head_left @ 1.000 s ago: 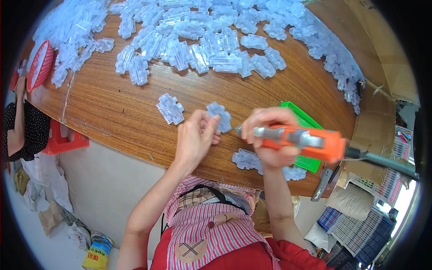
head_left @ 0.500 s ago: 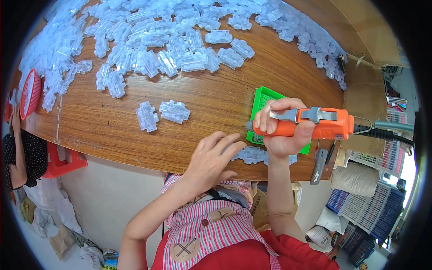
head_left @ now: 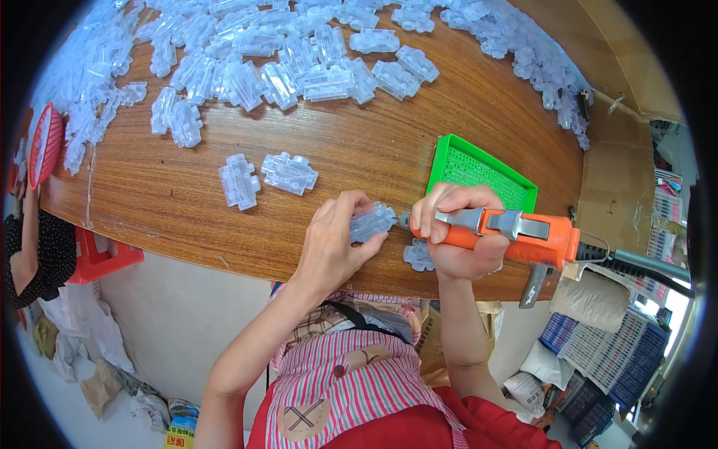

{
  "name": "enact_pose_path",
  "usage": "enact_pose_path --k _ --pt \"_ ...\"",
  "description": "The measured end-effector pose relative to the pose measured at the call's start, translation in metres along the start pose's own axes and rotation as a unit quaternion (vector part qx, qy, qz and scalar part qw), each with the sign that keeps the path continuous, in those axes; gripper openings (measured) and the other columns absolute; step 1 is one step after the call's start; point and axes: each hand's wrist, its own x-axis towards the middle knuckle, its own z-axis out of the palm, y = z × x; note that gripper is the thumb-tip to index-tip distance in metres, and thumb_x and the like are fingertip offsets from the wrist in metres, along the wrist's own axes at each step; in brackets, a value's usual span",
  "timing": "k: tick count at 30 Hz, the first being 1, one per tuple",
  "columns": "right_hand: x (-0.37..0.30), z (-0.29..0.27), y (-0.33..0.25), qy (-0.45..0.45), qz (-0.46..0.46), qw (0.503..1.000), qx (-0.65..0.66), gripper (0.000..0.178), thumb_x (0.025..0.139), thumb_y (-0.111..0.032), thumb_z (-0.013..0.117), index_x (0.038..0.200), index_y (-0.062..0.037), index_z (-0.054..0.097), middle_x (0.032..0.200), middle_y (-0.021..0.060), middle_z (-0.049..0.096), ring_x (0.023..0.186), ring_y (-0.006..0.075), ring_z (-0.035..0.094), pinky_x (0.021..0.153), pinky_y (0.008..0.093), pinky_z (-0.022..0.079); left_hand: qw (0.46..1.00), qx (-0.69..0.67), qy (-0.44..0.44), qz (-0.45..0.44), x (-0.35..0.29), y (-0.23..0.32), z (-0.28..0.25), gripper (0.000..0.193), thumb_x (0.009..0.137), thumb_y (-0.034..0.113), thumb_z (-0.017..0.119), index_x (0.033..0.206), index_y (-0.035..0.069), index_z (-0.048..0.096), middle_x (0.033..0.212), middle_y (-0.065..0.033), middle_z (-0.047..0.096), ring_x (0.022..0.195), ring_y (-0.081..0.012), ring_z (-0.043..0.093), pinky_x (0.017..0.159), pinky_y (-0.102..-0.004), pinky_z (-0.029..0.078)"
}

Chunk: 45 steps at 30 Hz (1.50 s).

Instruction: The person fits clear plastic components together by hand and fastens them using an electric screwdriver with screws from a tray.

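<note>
My left hand [head_left: 323,243] pinches a clear plastic casing [head_left: 372,222] between thumb and fingers near the table's front edge. In my right hand [head_left: 465,260] is an orange electric screwdriver [head_left: 550,239], held level with its tip pointing left. That tip meets the right end of the casing, or comes very close to it. Partly under my right hand lies another clear casing [head_left: 418,256]. Just beyond the hand stands a green tray [head_left: 441,161] with a perforated-looking bottom. Two clear casings, one [head_left: 239,182] beside the other [head_left: 290,173], lie to the left of my left hand.
Large heaps of clear casings [head_left: 90,67] cover the far and left parts of the table. A red basket [head_left: 48,146] sits at the left edge, near another person's arm [head_left: 28,239]. Cardboard [head_left: 617,187] borders the right side. A grey handled tool [head_left: 533,286] lies at the front right.
My left hand, spread and empty before, now grips a casing. The screwdriver has come down from over the green tray toward me, its tip now at that casing.
</note>
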Motion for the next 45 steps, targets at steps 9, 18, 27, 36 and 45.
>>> enact_pose_path --k 9,18,27,36,45 --pt "-0.003 -0.009 0.010 -0.074 -0.032 0.995 -0.064 0.063 0.086 -0.063 0.059 0.096 -0.0007 0.056 0.064 0.0048 0.054 0.058 0.0179 0.051 0.054 0.0324 0.045 0.999 -0.033 0.013 -0.031 -0.001 0.001 0.002 0.046 0.070 0.010 0.081 0.106 0.002 0.052 0.095 -0.0124 0.064 0.091 -0.0288 0.063 0.079 -0.0389 0.051" --pt "-0.009 -0.004 0.007 -0.091 -0.004 0.987 -0.131 0.063 0.082 -0.062 0.066 0.099 -0.0008 0.057 0.069 0.0058 0.057 0.062 0.0186 0.053 0.056 0.0335 0.044 0.999 -0.016 0.021 -0.021 -0.002 0.003 0.000 0.041 0.072 0.011 0.080 0.103 0.004 0.055 0.095 -0.0121 0.064 0.090 -0.0304 0.062 0.078 -0.0393 0.051" --pt "0.014 -0.004 -0.022 -0.057 -0.093 0.991 -0.074 0.073 0.086 -0.073 0.048 0.098 -0.0014 0.055 0.060 0.0027 0.052 0.054 0.0157 0.050 0.046 0.0299 0.043 0.995 0.083 0.053 0.005 0.002 0.017 -0.006 0.042 0.079 0.022 0.077 0.111 0.000 0.061 0.095 -0.0145 0.067 0.086 -0.0303 0.063 0.075 -0.0379 0.052" --pt "-0.003 0.000 0.006 -0.042 -0.057 0.995 -0.064 0.072 0.086 -0.073 0.050 0.097 -0.0013 0.056 0.059 0.0032 0.050 0.055 0.0163 0.049 0.048 0.0308 0.043 0.973 -0.041 -0.092 -0.209 0.016 0.010 -0.022 0.023 0.093 0.018 0.063 0.084 -0.002 0.055 0.061 -0.0072 0.057 0.054 -0.0137 0.059 0.050 -0.0315 0.049" --pt "0.002 -0.001 0.019 -0.064 -0.037 0.996 -0.044 0.070 0.086 -0.071 0.051 0.098 -0.0018 0.055 0.062 0.0029 0.050 0.056 0.0161 0.049 0.050 0.0313 0.043 0.966 -0.095 -0.093 -0.222 0.014 0.003 -0.017 0.023 0.094 0.017 0.063 0.081 0.000 0.054 0.063 -0.0030 0.058 0.054 -0.0085 0.058 0.045 -0.0255 0.048"
